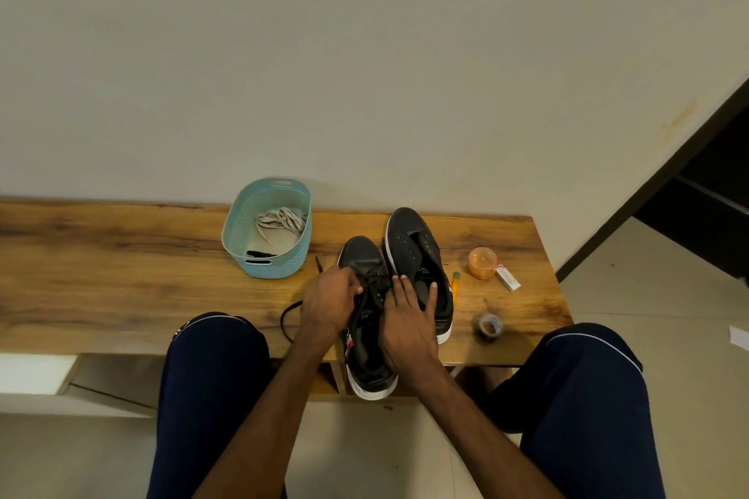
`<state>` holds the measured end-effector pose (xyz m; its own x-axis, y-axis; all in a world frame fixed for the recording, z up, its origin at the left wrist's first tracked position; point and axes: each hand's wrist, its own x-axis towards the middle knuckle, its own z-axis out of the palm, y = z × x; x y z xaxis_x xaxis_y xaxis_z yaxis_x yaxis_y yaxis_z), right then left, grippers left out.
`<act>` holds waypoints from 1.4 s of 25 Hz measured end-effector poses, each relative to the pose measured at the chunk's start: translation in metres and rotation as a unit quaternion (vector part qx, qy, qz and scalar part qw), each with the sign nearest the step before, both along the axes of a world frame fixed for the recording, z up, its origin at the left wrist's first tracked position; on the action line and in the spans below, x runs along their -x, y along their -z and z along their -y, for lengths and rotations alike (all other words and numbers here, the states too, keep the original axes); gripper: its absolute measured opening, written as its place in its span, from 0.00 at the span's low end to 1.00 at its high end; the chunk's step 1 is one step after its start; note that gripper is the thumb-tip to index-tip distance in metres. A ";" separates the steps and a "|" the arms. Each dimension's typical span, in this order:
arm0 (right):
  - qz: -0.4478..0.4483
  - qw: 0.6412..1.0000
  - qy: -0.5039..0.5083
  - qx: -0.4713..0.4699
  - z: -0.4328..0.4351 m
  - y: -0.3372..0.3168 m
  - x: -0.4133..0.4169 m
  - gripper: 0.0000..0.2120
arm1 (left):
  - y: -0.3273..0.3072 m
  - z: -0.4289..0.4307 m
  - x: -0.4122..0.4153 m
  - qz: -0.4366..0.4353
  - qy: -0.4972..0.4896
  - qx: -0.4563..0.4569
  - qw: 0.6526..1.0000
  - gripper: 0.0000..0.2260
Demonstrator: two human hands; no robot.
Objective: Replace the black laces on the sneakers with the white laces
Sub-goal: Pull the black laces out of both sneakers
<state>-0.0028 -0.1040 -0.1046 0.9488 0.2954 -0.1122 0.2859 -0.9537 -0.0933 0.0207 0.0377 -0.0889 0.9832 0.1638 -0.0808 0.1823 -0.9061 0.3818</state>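
Head view, looking down past the knees: the near sneaker (367, 361) lies on the wooden table (121, 275) with its heel hanging over the front edge. The left hand (330, 296) has its fingers curled in a pinch on the black lace (288, 320) at the eyelets, and the slack of that lace loops out over the table to the left. The right hand (407, 320) lies flat with straight, spread fingers, pressing on that sneaker and reaching across to the far sneaker (409, 243) just beside it — it grips nothing. The far sneaker's eyelets look bare, so I judge the unlacing half done, with the second shoe's black lace now in hand. Next, the lace needs drawing free row by row (the right hand steadying the shoe against the pull), then setting aside. Farther back stands the blue basket (267, 267) — the white laces (281, 220) lie coiled in it, untouched, with a dark strand at its near end.
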 end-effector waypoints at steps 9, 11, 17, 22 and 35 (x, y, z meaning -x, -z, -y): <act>0.002 1.000 0.007 -0.008 0.000 0.001 0.000 0.27 | -0.033 -0.053 -0.009 0.283 -0.385 0.361 0.801 0.09; 0.000 1.000 0.006 -0.007 -0.001 0.001 0.000 0.27 | -0.027 -0.043 -0.002 0.246 -0.231 0.147 0.930 0.17; 0.000 1.000 0.001 0.003 0.000 0.001 0.002 0.28 | 0.011 -0.001 0.001 0.007 0.054 0.028 0.998 0.15; 0.002 1.000 0.008 -0.006 0.003 0.000 0.001 0.28 | 0.008 -0.003 -0.001 0.045 -0.046 0.079 0.995 0.03; -0.041 0.990 -0.015 -0.133 -0.005 -0.005 -0.013 0.25 | 0.007 -0.032 0.012 0.028 -0.311 0.273 0.910 0.09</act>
<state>0.0097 -0.0995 -0.0992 0.9302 0.3525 -0.1023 0.2948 -0.8834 -0.3642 0.0084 0.0702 -0.0961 0.7193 0.6402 -0.2698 0.5614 -0.3069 0.7685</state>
